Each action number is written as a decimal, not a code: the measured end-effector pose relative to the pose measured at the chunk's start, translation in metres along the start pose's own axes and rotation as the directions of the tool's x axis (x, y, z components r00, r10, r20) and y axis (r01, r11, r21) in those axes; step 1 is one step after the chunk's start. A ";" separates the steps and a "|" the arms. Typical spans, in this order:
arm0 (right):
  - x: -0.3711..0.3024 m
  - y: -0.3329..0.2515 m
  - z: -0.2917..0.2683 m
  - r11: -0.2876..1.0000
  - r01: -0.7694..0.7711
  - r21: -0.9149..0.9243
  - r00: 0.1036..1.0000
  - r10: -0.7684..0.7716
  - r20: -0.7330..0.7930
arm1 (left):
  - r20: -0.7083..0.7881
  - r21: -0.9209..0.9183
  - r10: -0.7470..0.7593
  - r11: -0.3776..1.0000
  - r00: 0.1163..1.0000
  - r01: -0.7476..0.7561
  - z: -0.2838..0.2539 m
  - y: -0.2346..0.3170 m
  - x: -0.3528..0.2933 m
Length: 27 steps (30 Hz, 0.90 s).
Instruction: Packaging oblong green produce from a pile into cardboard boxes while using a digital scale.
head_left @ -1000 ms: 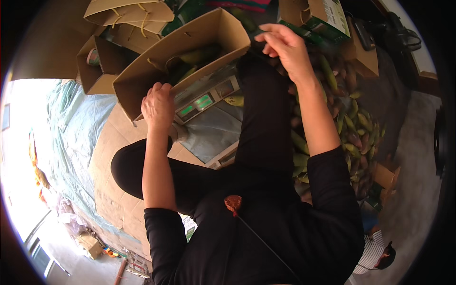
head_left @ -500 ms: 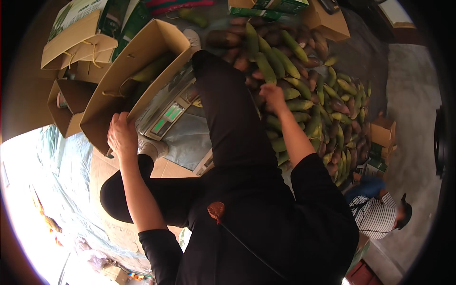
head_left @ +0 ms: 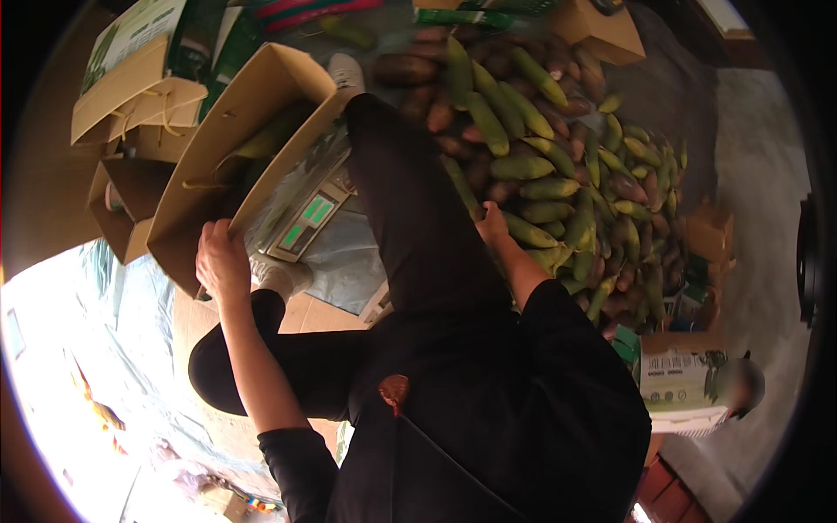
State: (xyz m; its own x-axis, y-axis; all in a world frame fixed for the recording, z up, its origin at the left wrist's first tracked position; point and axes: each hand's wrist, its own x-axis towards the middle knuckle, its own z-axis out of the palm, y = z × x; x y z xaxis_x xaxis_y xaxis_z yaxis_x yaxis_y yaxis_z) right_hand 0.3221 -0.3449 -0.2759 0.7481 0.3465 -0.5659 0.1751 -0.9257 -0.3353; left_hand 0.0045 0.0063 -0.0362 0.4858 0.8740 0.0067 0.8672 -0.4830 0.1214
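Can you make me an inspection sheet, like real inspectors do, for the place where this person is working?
Surface: plastic sheet and flat cardboard.
Job's things: open carton with a green vegetable inside; scale, display lit; piled green and reddish-brown vegetables.
Clutter: more boxes at upper left.
Hands: left hand grips the carton's edge; right hand is at the pile, grip unclear.
Cables: nothing seen; only a thin cord on the person's clothing.
Surroundings: grey floor; another person, partly hidden.
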 end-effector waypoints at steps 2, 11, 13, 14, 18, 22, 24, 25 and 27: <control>0.003 -0.011 0.006 1.000 0.014 -0.007 1.000 -0.014 -0.013 | 0.007 0.027 -0.033 0.999 0.999 0.033 -0.001 0.002 0.000; 0.077 0.031 0.080 0.989 0.122 -0.081 0.992 -0.125 -0.033 | -0.035 -0.007 -0.005 1.000 0.999 0.005 -0.006 -0.005 -0.001; 0.112 0.090 0.074 0.927 0.286 -0.242 0.935 -0.325 -0.142 | -0.046 -0.064 -0.004 0.998 0.999 0.001 0.000 0.005 0.005; 0.129 0.117 0.052 0.875 0.340 -0.344 0.881 -0.424 -0.208 | -0.069 -0.112 -0.002 0.994 0.998 -0.005 0.004 0.011 0.009; 0.084 0.033 0.062 0.907 0.400 -0.136 0.891 -0.419 -0.173 | -0.048 -0.031 -0.047 0.998 0.998 0.045 -0.008 -0.004 -0.001; 0.013 -0.100 -0.042 0.951 0.262 0.161 0.959 -0.238 -0.152 | -0.058 -0.027 -0.070 0.997 0.996 0.068 -0.005 -0.016 -0.010; 0.019 -0.115 -0.085 0.864 0.479 0.156 0.851 -0.413 -0.325 | -0.057 -0.078 -0.036 0.996 0.998 0.032 0.001 -0.006 -0.002; 0.018 -0.131 -0.105 0.796 0.557 0.237 0.814 -0.467 -0.345 | -0.053 -0.086 -0.026 0.996 0.998 0.021 0.001 -0.002 0.000; 0.004 -0.178 -0.143 0.713 0.622 0.324 0.778 -0.517 -0.356 | -0.060 -0.092 -0.018 0.996 0.998 0.013 0.001 -0.002 0.000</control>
State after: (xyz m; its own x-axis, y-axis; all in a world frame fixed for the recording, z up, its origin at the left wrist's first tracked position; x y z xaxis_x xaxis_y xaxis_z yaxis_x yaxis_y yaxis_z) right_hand 0.3860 -0.2006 -0.1107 0.7193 0.6947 0.0007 0.3828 -0.3955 -0.8349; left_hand 0.0026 0.0072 -0.0371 0.4625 0.8843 0.0643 0.8594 -0.4650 0.2126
